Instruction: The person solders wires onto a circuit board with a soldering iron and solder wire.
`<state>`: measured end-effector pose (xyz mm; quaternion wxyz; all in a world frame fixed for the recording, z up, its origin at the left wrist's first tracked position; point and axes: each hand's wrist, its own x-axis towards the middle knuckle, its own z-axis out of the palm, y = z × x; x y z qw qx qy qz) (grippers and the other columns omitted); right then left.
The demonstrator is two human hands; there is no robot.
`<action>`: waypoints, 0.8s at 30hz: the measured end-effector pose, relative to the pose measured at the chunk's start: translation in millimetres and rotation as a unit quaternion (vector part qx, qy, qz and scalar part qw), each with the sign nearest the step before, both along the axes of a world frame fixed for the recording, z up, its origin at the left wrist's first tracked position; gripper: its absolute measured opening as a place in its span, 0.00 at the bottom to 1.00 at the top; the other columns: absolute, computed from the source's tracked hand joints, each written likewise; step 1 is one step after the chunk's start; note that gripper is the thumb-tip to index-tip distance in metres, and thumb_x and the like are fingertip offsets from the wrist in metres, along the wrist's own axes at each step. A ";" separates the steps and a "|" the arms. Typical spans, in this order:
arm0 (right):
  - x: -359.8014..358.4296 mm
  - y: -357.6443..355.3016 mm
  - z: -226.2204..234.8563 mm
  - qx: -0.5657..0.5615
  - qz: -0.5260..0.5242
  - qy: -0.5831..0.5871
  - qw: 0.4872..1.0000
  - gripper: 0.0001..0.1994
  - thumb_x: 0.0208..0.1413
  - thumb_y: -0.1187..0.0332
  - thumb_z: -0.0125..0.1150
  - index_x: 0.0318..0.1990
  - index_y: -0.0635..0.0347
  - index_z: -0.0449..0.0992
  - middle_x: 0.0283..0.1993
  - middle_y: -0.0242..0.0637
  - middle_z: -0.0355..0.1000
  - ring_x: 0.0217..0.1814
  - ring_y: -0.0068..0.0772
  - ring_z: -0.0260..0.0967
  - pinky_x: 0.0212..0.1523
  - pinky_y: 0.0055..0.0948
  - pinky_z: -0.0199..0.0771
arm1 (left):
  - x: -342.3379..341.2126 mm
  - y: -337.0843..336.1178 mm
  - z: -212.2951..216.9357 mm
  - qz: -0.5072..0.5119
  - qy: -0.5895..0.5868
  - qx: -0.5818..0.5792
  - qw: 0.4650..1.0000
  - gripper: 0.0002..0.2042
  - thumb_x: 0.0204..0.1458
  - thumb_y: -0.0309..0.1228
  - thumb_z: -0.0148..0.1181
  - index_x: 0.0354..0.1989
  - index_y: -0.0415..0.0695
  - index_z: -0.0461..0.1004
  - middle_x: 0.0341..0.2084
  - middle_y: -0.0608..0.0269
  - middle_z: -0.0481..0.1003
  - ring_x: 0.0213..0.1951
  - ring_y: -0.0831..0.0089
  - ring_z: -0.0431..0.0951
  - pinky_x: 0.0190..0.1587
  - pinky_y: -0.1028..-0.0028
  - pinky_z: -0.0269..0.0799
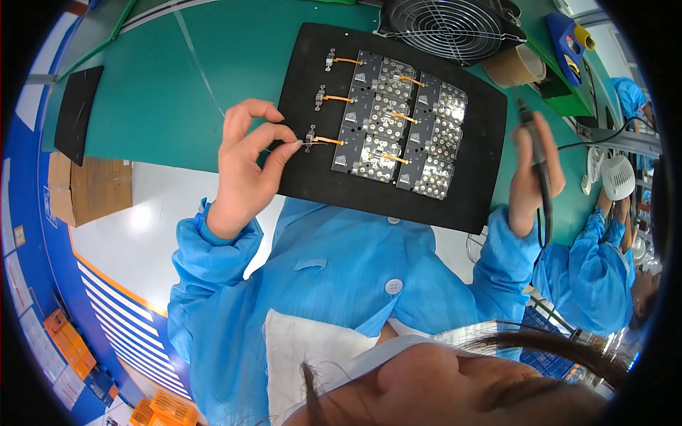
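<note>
My left hand [252,160] pinches a thin solder wire [290,145] beside the lowest small metal connector [310,138]. This connector joins by an orange flex strip [328,140] to a panel of dark circuit boards [364,153]. Several such boards with round silvery contacts lie in two columns on a black mat [305,181]. Past the mat's right edge, my right hand [534,167] is closed round a dark soldering iron [538,145], somewhat blurred. The iron's tip points away from me, apart from the boards.
A black fan with a wire grille [447,28] stands behind the mat, beside a tape roll [517,67]. A blue holder [566,50] is at the far right. Cable runs rightward from the iron. Another person in blue [590,277] sits right. A cardboard box [99,190] is left, below the bench.
</note>
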<state>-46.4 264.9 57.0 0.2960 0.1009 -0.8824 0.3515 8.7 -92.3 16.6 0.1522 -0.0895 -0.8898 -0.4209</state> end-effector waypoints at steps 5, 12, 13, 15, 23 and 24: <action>30.0 -53.7 8.4 0.046 0.329 -0.090 0.939 0.18 0.47 0.73 0.70 0.46 0.68 0.78 0.34 0.47 0.79 0.32 0.39 0.80 0.33 0.26 0.78 | 3.7 19.2 -2.5 0.000 0.081 -0.020 0.997 0.08 0.39 0.16 0.66 0.28 0.40 0.75 0.38 0.59 0.69 0.48 0.57 0.69 0.48 0.63 0.66; 29.0 -76.0 -12.0 0.004 0.400 -0.109 0.910 0.17 0.47 0.74 0.69 0.46 0.72 0.77 0.25 0.43 0.76 0.21 0.34 0.75 0.22 0.25 0.73 | 1.6 24.6 -5.1 0.007 0.099 -0.049 0.994 0.09 0.38 0.15 0.66 0.27 0.39 0.75 0.39 0.59 0.69 0.49 0.57 0.70 0.48 0.64 0.67; 29.1 -76.8 -12.5 0.005 0.401 -0.109 0.910 0.17 0.47 0.74 0.69 0.46 0.72 0.77 0.25 0.43 0.76 0.21 0.34 0.75 0.22 0.25 0.73 | 2.0 24.3 -5.8 0.008 0.100 -0.048 0.994 0.09 0.38 0.15 0.66 0.27 0.39 0.75 0.39 0.59 0.69 0.49 0.57 0.70 0.48 0.64 0.67; 29.7 -78.3 -13.7 0.017 0.399 -0.108 0.910 0.18 0.47 0.74 0.69 0.46 0.72 0.77 0.25 0.42 0.76 0.21 0.34 0.75 0.22 0.25 0.73 | 1.8 24.3 -7.4 0.003 0.098 -0.036 0.995 0.08 0.39 0.15 0.66 0.27 0.39 0.75 0.40 0.59 0.70 0.49 0.57 0.70 0.48 0.64 0.67; 28.6 -79.5 -14.7 0.022 0.400 -0.099 0.911 0.17 0.46 0.74 0.69 0.45 0.71 0.77 0.25 0.43 0.76 0.22 0.35 0.76 0.22 0.25 0.73 | -4.3 27.7 -9.8 -0.017 0.101 -0.027 0.994 0.08 0.39 0.15 0.66 0.28 0.38 0.75 0.37 0.59 0.71 0.46 0.58 0.71 0.45 0.65 0.68; 28.5 -79.5 -15.2 0.021 0.400 -0.096 0.911 0.17 0.46 0.74 0.69 0.45 0.71 0.77 0.24 0.43 0.76 0.22 0.35 0.76 0.22 0.25 0.73 | -5.0 28.0 -9.8 -0.023 0.098 -0.024 0.995 0.08 0.39 0.15 0.65 0.28 0.37 0.75 0.36 0.59 0.71 0.45 0.59 0.71 0.44 0.66 0.69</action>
